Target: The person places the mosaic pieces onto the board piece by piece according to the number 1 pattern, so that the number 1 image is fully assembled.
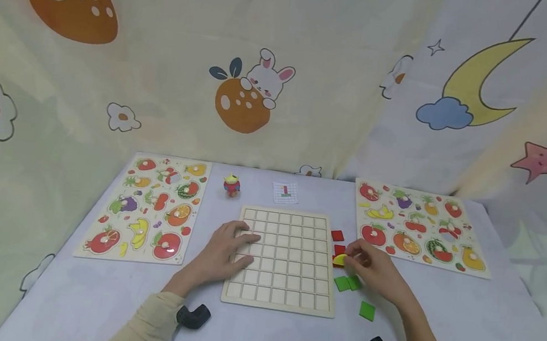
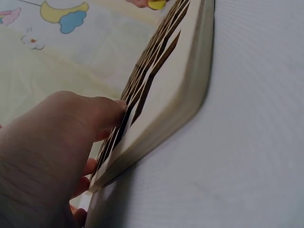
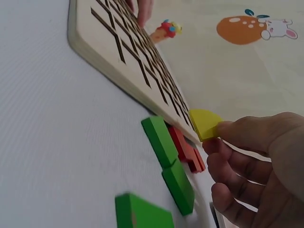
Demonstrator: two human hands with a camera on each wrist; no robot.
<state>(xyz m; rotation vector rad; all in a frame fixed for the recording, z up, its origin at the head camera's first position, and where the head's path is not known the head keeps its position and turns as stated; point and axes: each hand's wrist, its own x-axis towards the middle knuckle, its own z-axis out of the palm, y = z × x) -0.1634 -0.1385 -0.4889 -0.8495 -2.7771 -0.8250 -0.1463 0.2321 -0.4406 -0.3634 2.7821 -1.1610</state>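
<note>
A yellow quarter-circle piece (image 1: pixel 340 260) is pinched between the thumb and fingertips of my right hand (image 1: pixel 375 273), just off the right edge of a wooden grid board (image 1: pixel 284 260). The right wrist view shows the yellow piece (image 3: pixel 204 124) held above the tiles. My left hand (image 1: pixel 220 251) rests on the board's left side, fingers spread. In the left wrist view its thumb (image 2: pixel 111 111) lies on the grid. Red tiles (image 1: pixel 337 235) lie by the board's right edge, one partly hidden under the yellow piece. Green tiles (image 1: pixel 342 283) lie nearer me, one (image 1: pixel 367 311) apart.
Behind the grid board stand a small toy figure (image 1: pixel 232 185) and a card (image 1: pixel 285 192) with a coloured grid pattern. Fruit puzzle boards lie at the left (image 1: pixel 136 257) and right (image 1: pixel 464 243). A printed curtain (image 1: pixel 332 88) hangs behind the table.
</note>
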